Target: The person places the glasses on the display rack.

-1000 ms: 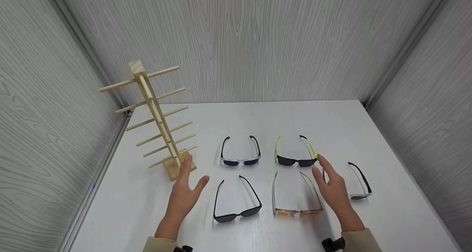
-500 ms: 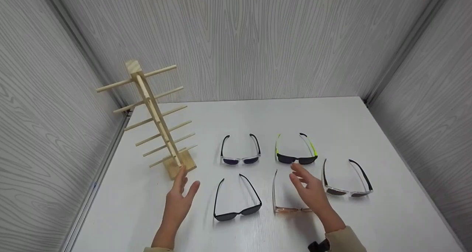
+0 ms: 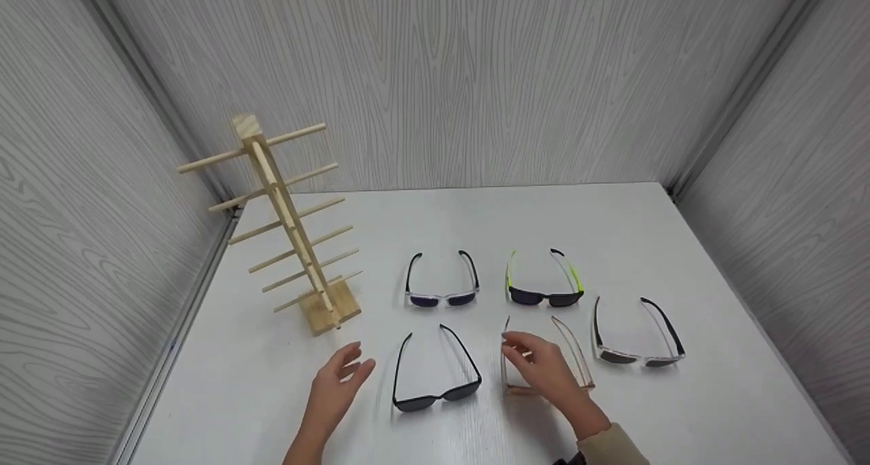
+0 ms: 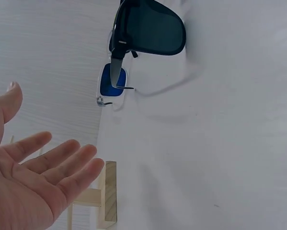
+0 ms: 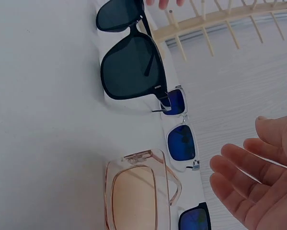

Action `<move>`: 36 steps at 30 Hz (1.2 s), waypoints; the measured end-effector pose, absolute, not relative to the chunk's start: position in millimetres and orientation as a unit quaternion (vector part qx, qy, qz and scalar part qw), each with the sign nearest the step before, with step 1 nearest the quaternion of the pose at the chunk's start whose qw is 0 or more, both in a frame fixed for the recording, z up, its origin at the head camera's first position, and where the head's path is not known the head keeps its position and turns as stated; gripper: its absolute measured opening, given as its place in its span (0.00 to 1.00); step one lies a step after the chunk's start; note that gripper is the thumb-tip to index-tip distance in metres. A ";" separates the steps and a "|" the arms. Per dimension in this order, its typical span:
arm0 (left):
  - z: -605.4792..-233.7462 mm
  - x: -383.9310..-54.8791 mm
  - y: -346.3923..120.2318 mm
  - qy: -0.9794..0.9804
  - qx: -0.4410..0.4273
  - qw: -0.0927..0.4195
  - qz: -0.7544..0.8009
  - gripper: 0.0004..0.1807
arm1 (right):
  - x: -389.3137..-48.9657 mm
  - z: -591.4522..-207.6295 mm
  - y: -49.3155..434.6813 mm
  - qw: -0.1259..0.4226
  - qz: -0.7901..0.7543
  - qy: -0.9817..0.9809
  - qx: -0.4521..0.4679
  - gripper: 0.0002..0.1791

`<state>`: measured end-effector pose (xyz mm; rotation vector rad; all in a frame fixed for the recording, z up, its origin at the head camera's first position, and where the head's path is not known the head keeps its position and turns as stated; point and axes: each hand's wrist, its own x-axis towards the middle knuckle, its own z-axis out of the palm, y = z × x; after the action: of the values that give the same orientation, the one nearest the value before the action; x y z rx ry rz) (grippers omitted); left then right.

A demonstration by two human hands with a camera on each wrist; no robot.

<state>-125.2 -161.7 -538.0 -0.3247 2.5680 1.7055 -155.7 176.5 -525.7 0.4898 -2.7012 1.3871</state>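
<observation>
My left hand (image 3: 333, 390) hovers over the table, left of the black-framed sunglasses (image 3: 438, 398); its relaxed fingers hold nothing, and in the left wrist view its palm (image 4: 28, 191) shows bare. Above the pink-tinted glasses (image 3: 583, 385) is my right hand (image 3: 544, 366), hiding part of their frame. Its fingers bend loosely with nothing between them, as the right wrist view shows the hand (image 5: 258, 177) apart from the pink lenses (image 5: 133, 199). Behind lie clear-framed sunglasses with blue lenses (image 3: 443, 299) and black sunglasses with yellow-green temples (image 3: 546, 296).
A wooden rack (image 3: 289, 227) with several pairs of pegs stands at the left on a square base (image 3: 345, 303). Clear-framed sunglasses with dark temples (image 3: 639, 358) lie at the right. Wood-grain panels (image 3: 435, 77) enclose the white table (image 3: 435, 220) at the back and sides.
The right hand has moved left and nearer the front, from beside the yellow-green sunglasses to over the pink glasses. The left hand has drawn back from the rack's base, its fingers bending more.
</observation>
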 end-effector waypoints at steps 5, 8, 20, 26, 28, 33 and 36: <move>-543.8 -123.1 -156.3 0.826 -0.110 0.048 0.551 0.39 | -155.5 -528.8 168.0 -0.010 0.457 -0.872 0.175 0.17; -547.6 -121.2 -153.5 0.819 -0.106 0.068 0.560 0.40 | -155.0 -530.5 162.8 -0.030 0.462 -0.868 0.181 0.18; -562.1 -114.4 -145.7 0.771 -0.068 0.130 0.620 0.37 | -150.5 -537.2 146.4 -0.071 0.459 -0.861 0.209 0.20; -568.8 -114.0 -143.5 0.745 -0.066 0.158 0.645 0.40 | -149.2 -540.9 141.6 -0.081 0.451 -0.860 0.224 0.20; -570.2 -113.8 -142.7 0.739 -0.063 0.164 0.650 0.39 | -149.2 -541.9 141.2 -0.083 0.449 -0.860 0.226 0.20; -572.6 -113.9 -140.7 0.727 -0.049 0.172 0.663 0.37 | -149.9 -542.6 139.6 -0.100 0.462 -0.853 0.223 0.20; -573.9 -114.5 -140.4 0.725 -0.048 0.174 0.665 0.37 | -150.3 -544.1 138.0 -0.117 0.466 -0.849 0.221 0.20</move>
<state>-114.5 -140.4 -573.9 -0.1349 2.0556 1.8850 -150.3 138.0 -544.1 0.7516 -2.8857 1.5831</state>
